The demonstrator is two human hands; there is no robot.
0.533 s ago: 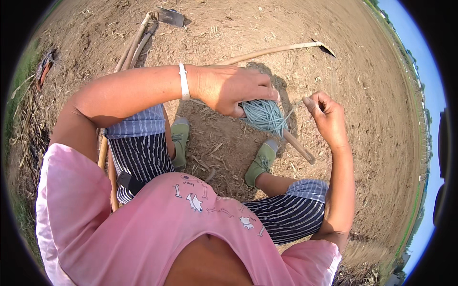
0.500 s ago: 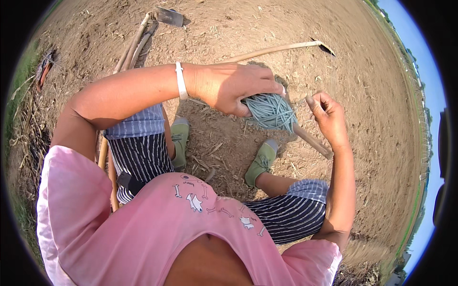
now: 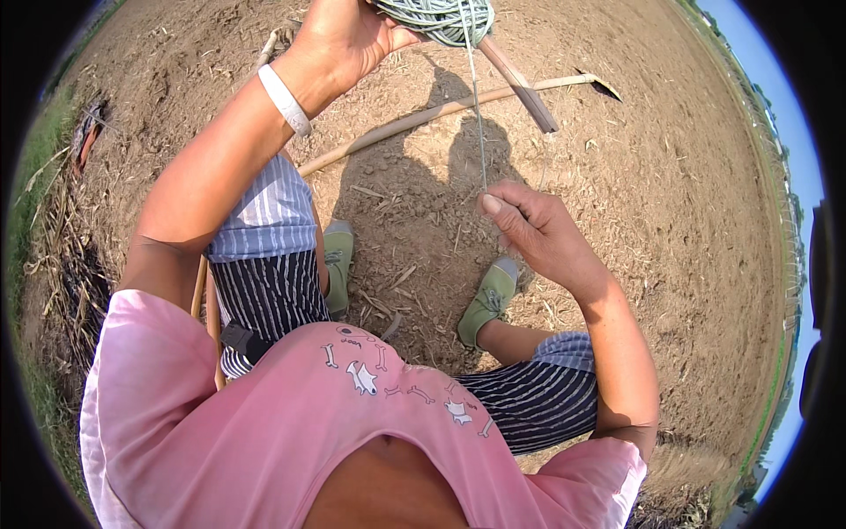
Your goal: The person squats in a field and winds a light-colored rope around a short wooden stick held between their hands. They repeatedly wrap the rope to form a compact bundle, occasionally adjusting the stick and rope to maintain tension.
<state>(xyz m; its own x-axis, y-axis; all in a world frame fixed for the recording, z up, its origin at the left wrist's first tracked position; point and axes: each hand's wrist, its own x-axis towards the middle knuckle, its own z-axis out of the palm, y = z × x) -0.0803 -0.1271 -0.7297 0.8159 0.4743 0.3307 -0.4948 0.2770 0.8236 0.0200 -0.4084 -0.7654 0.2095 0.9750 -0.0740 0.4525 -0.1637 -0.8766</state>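
A bundle of blue-green cord [image 3: 441, 16] is wound round a wooden stick [image 3: 522, 84], whose bare end points down toward the right. My left hand [image 3: 352, 37] grips the bundle at the top edge of the view, which cuts off part of the bundle and some of the fingers. From it a single strand [image 3: 478, 115] runs down, drawn straight, to my right hand [image 3: 539, 231]. Thumb and forefinger of that hand are pinched together on the strand, well below the bundle. A faint thin line also hangs near the stick's end.
Behind the strand, a long-handled hoe [image 3: 414, 121] lies on bare soil, its dark blade at the right. More wooden handles [image 3: 213, 326] lean by my left leg. My green shoes [image 3: 487, 301] stand apart below. Dry stalks [image 3: 75, 238] border the ground at left.
My left hand has carried the cord bundle up and away. The right hand has moved left and slightly down, and a taut strand now shows between the hands.
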